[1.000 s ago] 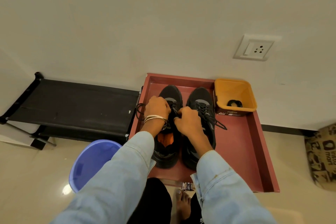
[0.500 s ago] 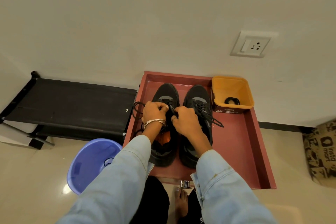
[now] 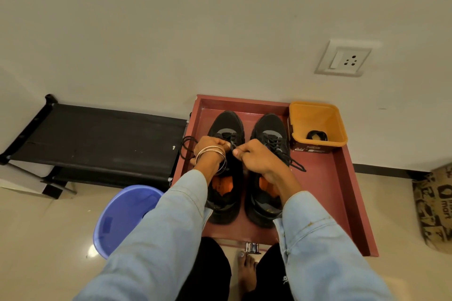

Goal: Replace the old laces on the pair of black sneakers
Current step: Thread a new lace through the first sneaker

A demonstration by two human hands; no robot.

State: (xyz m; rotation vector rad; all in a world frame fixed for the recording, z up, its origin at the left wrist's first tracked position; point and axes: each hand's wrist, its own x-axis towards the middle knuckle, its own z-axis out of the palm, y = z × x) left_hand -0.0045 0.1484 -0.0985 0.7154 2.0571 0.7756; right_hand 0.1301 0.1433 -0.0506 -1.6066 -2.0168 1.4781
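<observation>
Two black sneakers stand side by side, toes to the wall, in a red tray (image 3: 337,193). My left hand (image 3: 210,148), with bangles at the wrist, grips the black lace (image 3: 187,145) of the left sneaker (image 3: 226,127) over its eyelets; a loop of that lace hangs over the tray's left wall. My right hand (image 3: 256,156) pinches the same lace close beside it, thumb on top. The right sneaker (image 3: 270,129) is laced, its lace ends trailing to the right on the tray. Orange insoles show in both.
An orange tub (image 3: 318,124) with a coiled black lace inside stands in the tray's back right corner. A blue bucket (image 3: 122,217) sits on the floor to the left, a black rack (image 3: 97,137) behind it. A printed bag (image 3: 435,203) lies at far right.
Both hands have stayed on the left sneaker's lace, shifting slightly apart; the right sneaker's orange insole is now uncovered. The lace loop at the left has grown a little.
</observation>
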